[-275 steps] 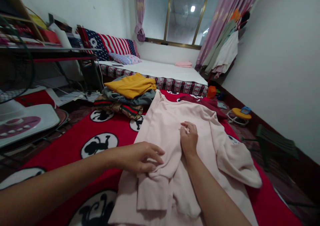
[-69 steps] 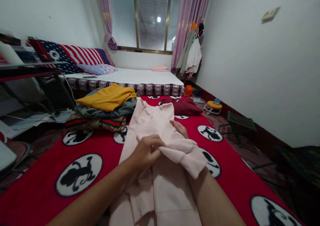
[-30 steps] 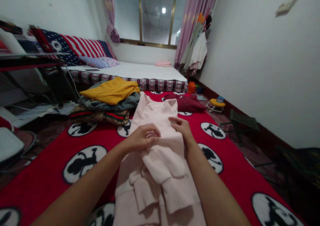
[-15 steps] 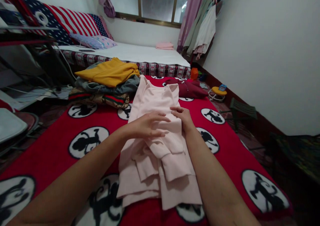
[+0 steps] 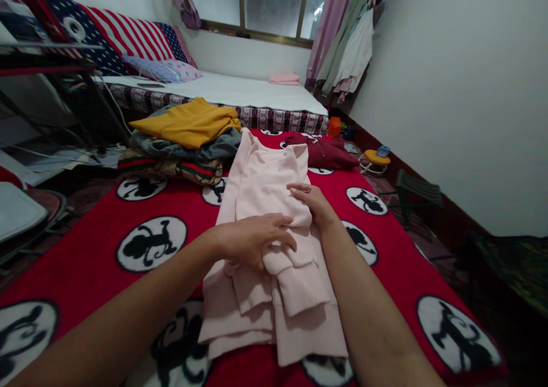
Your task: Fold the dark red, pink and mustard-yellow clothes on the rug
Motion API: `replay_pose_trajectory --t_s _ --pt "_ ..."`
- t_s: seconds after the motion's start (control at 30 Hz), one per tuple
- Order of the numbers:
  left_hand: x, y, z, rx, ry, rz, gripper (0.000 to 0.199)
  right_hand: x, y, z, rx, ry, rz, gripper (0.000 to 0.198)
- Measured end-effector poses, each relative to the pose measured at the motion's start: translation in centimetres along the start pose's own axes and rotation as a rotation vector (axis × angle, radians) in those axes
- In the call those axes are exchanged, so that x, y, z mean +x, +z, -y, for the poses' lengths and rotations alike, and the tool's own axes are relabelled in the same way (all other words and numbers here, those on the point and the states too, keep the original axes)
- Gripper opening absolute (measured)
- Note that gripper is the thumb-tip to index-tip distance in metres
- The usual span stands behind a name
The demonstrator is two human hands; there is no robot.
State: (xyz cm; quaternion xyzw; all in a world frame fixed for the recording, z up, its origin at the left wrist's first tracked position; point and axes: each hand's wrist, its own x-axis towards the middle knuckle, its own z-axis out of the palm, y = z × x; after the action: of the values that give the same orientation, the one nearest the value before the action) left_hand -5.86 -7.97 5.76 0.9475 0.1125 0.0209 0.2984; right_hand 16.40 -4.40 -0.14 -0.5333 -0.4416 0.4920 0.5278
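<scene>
A pale pink long-sleeved top (image 5: 269, 173) lies lengthwise in front of me, its sides folded inward and both cuffs lying near the hem. My left hand (image 5: 257, 238) rests over the folded sleeves, fingers spread and slightly curved on the cloth. On the top's right edge lies my right hand (image 5: 312, 201), its fingers stretched across the fabric. Neither hand has cloth gripped between its fingers, as far as shows. Beneath the top spreads a red blanket (image 5: 94, 250) with white circles and black figures.
A pile of folded clothes with a yellow garment (image 5: 192, 121) on top sits at the back left. Behind the top, to the right, lies a maroon garment (image 5: 325, 153). A bed (image 5: 240, 90) stands by the window, and a green folding stool (image 5: 415, 190) stands at right.
My left hand has moved down the top, toward the cuffs, and now rests lower on the sleeves. My right hand has stayed nearly in place.
</scene>
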Motion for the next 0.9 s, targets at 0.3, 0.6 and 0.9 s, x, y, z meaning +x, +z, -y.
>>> replay_pose_trajectory --t_s 0.3,0.6,0.9 --pt "0.6 -2.1 5.9 -1.338 -0.201 -1.010 0.021 1.0 1.0 -0.8 0.155 -0.086 -0.225 0.038" --pt "0.4 -4.7 4.5 -1.760 0.013 -1.651 0.038 1.2 2.5 -1.4 -0.008 -0.138 -0.271 0.026" --pt "-1.3 -6.6 1.2 -1.246 0.420 -1.663 0.033 1.7 2.3 -2.8 -0.380 -0.270 -0.140 0.047"
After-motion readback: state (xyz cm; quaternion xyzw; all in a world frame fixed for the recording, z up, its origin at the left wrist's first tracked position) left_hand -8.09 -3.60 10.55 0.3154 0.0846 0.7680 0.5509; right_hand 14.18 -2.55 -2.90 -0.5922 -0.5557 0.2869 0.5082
